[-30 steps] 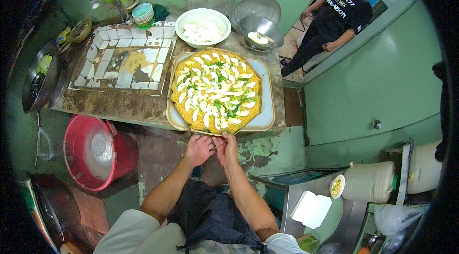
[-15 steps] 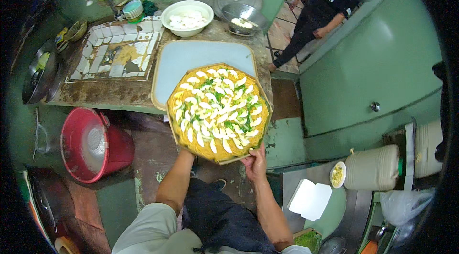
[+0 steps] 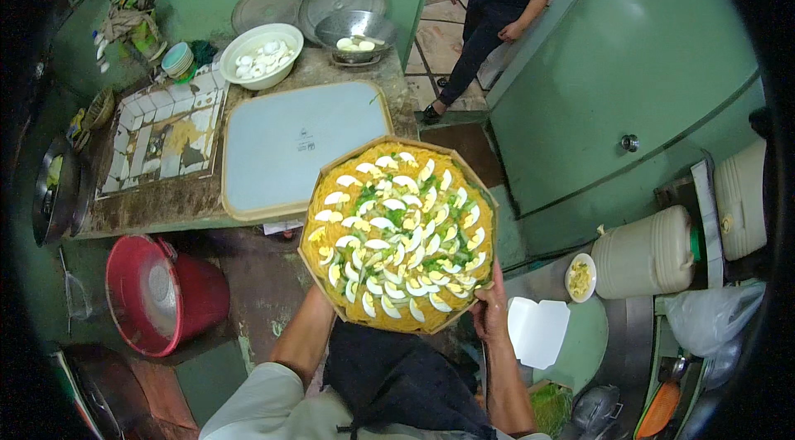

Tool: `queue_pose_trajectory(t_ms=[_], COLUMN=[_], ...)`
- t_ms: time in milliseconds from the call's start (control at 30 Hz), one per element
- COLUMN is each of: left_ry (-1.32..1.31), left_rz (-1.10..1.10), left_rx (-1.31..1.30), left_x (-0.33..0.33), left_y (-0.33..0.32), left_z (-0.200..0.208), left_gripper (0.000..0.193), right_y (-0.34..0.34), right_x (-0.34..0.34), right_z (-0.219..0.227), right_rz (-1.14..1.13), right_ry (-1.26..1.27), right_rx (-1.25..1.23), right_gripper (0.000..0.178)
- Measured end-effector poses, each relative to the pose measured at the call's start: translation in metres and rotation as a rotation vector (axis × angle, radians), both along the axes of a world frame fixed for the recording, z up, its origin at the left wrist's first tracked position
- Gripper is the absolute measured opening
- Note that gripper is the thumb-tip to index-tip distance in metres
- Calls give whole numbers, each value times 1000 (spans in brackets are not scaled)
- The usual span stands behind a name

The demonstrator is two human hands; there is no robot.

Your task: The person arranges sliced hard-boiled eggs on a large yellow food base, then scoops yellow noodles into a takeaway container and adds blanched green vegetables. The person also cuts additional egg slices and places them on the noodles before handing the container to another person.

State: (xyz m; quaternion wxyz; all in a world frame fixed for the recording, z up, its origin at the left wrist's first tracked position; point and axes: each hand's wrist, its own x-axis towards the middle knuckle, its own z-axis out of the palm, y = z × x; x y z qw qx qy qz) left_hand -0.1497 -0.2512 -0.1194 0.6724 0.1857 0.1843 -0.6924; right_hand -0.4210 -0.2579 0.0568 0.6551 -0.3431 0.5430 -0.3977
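Note:
Between both arms I carry an octagonal tray [image 3: 321,289] lined at its edge with leaf. Yellow noodles [image 3: 331,215] fill it, topped with sliced boiled eggs [image 3: 397,233] and chopped greens. My right hand [image 3: 492,307] grips the tray's lower right edge. Under the lower left side goes my left hand [image 3: 323,304]; its fingers are hidden beneath. Beyond the tray, a pale blue board with a tan rim [image 3: 290,137] lies on the worn counter [image 3: 166,201].
White basin of eggs [image 3: 262,57] and metal wok [image 3: 356,30] stand at the counter's back. Red bucket [image 3: 211,291] is on the floor at left. A person [image 3: 489,13] stands in the doorway. At right are an open white box [image 3: 537,332], small bowl [image 3: 580,278] and beige container [image 3: 646,253].
My view has turned right, and the tray has come closer to my body, off the board's near part. The person in the doorway has shifted stance.

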Motion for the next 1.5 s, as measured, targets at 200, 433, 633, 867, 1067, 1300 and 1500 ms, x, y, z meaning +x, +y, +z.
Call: queue_pose_trajectory(t_ms=[200,433,633,867,1067,1300,1500], left_ry=[-103,-187,-263,-406,-537,-587,-397], left_rz=[-4,-14,3,-6,-57,-57,-343], left_rx=[-161,-364,-509,-625,-759,-848,-1049], left_x=[32,47,51,70,115,146,74], left_y=[-38,-98,-146,-199,-177,-38,44], left_z=[-4,-2,11,13,33,55,34], left_gripper=[59,59,59,59,59,59,59], right_y=[22,34,28,11,38,125,140], right_x=[22,31,32,29,62,125,118], right_z=[-13,-67,-95,-86,-92,-67,-96], right_rz=[-66,-218,-201,-162,-321,-364,-399], right_ry=[-210,-180,-155,-166,-88,-141,-423], right_rx=[-234,-411,-613,-719,-655,-677,-702], right_gripper=[81,73,69,64,61,77,70])
